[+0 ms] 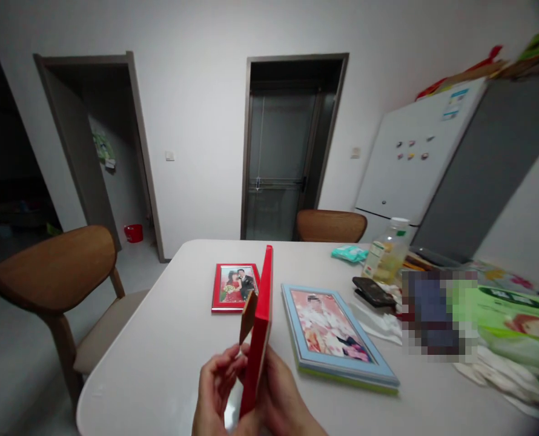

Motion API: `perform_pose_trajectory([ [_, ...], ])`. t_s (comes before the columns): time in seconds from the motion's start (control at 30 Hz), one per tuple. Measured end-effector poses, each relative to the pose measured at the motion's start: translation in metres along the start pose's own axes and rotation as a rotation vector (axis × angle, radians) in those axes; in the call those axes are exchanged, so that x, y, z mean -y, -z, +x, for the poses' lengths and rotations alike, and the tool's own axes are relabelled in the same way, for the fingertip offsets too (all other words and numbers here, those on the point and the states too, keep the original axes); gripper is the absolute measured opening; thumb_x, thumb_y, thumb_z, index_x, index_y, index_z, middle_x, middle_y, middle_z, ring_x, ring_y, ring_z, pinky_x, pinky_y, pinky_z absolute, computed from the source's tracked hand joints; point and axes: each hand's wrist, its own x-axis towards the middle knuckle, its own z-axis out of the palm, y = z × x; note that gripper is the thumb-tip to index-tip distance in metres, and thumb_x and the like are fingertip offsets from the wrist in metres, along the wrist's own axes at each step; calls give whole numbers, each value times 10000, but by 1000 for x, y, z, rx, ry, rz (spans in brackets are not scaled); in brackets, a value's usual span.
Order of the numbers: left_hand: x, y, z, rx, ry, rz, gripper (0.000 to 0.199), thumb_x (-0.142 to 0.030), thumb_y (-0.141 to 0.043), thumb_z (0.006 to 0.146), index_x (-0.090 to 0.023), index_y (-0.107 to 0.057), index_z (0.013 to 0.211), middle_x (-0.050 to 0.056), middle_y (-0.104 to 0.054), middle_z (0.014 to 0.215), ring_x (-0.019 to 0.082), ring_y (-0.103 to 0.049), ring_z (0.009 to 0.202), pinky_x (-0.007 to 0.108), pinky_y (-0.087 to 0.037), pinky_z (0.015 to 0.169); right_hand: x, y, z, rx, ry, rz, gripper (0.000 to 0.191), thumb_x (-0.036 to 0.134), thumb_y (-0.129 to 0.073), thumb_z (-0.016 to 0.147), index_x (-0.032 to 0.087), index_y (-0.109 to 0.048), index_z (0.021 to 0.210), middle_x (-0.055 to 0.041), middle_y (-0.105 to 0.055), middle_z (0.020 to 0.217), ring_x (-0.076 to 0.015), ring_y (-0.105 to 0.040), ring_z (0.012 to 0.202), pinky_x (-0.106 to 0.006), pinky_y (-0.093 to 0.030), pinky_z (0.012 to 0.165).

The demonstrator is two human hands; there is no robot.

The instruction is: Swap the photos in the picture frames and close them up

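A red picture frame [263, 303] is held upright and edge-on above the near side of the table. Out from its left side sticks a brown stand flap [248, 318]. My right hand [283, 390] grips the frame from the right, with its fingers partly hidden behind the edge. On the other side, the curled fingers of my left hand [217, 384] close at the frame's lower part, just below the flap. Something small and white shows at those fingertips. Beyond them lies a smaller red-framed photo [235, 287], and a light blue picture frame [337, 336] rests on a green-edged one to the right.
Right on the white table [160, 363] are a plastic bottle [387, 251], a dark phone-like object [375, 292], a teal packet [349, 253] and a green tissue pack [515, 321]. Wooden chairs stand left [56, 266] and at the far side [332, 225]. A fridge [415, 151] stands behind.
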Motion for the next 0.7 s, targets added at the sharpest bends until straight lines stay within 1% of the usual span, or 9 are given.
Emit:
perform_pose_trajectory([
  [0.07,-15,-9,14,-42,4,-79,696,-355,-587,671,-240,-170,1216,96,-400,1271,242,-427,1122,362,-408,898,27,14,2,-62,66,56,304,424,-503,703,182,-574,873,-45,-660,791,-186,-621,698,-310,-488,625],
  [0.13,-29,-16,28,-12,36,-210,776,-317,-582,674,-233,-85,1264,97,-397,1278,234,-448,1103,350,-419,892,58,39,5,-77,85,23,310,366,-525,698,203,-543,961,-36,-662,832,-191,-624,725,-321,-488,635],
  [0.23,-35,-35,42,115,110,-364,682,-267,-556,684,-169,-203,1259,111,-446,1242,235,-492,1056,338,-439,872,101,85,9,-101,72,-141,380,321,-545,684,217,-499,1046,-32,-671,801,-199,-631,695,-344,-487,631],
  [0.3,-26,-54,49,192,135,-403,642,-226,-550,668,-127,-266,1235,123,-464,1226,223,-500,1048,320,-432,881,124,117,16,-205,57,-293,402,297,-561,658,204,-505,1045,-34,-677,751,-203,-634,651,-353,-486,628],
  [0.37,-10,-76,54,244,142,-384,622,-182,-537,655,-99,-289,1220,133,-455,1232,202,-501,1047,297,-424,887,141,146,24,-298,67,-501,383,285,-567,639,181,-536,1006,-47,-681,745,-205,-634,648,-342,-484,636],
  [0.43,7,-95,60,259,150,-276,586,-149,-515,658,-80,-316,1204,137,-459,1229,188,-500,1048,280,-417,889,152,170,33,-380,97,-761,345,295,-550,639,161,-571,956,-62,-682,769,-205,-633,666,-318,-479,633],
  [0.53,26,-111,67,242,147,45,531,-119,-505,665,-108,-378,1181,100,-492,1206,176,-476,1074,280,-371,925,157,195,42,-475,133,-1019,321,315,-537,629,148,-613,893,-70,-684,770,-217,-630,678,-300,-465,618],
  [0.6,32,-113,69,245,113,237,518,-112,-506,667,-137,-403,1175,73,-491,1211,172,-443,1107,286,-330,954,154,206,44,-522,136,-1083,308,316,-554,603,147,-635,847,-68,-684,724,-232,-626,669,-305,-452,616],
  [0.7,37,-105,67,284,62,370,518,-137,-489,685,-141,-391,1194,68,-486,1217,169,-434,1115,287,-336,945,151,215,45,-575,142,-1180,307,331,-559,596,153,-646,830,-66,-679,712,-243,-618,684,-315,-437,645],
])
